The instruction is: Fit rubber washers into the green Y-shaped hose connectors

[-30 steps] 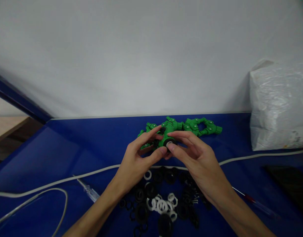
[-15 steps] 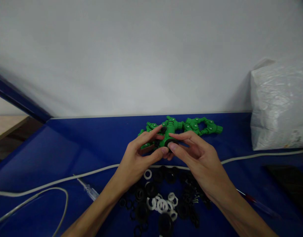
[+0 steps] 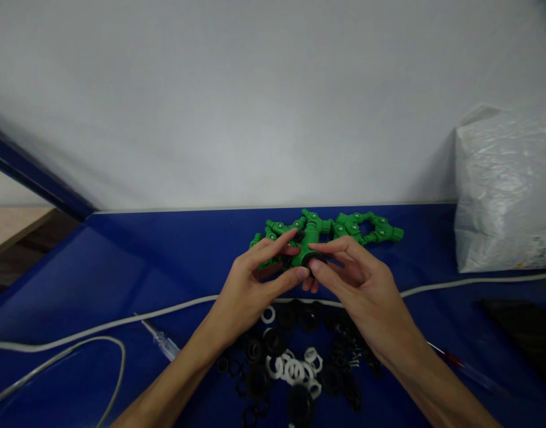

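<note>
A green plastic hose fitting (image 3: 311,235) with a black ring at its near end is held between both hands above the table. My left hand (image 3: 250,282) grips it from the left, thumb beneath and fingers along its side. On the opposite side my right hand (image 3: 366,282) presses its thumb against the black ring, with the index finger on the green body. Fingers hide part of the fitting. Just behind lie more green fittings (image 3: 388,230). Below the hands are white rings (image 3: 294,371) and loose black rings (image 3: 257,381).
A white cable (image 3: 179,307) crosses the blue table (image 3: 174,249). One clear-handled screwdriver (image 3: 166,345) lies left, another screwdriver (image 3: 455,360) right. A plastic-wrapped package (image 3: 504,196) stands at the back right, near a dark flat object (image 3: 517,333). Behind is a pale wall (image 3: 273,107).
The view has shifted very slightly. Both hands keep nearly the same hold on the green fitting, with the right thumb still at the black ring.
</note>
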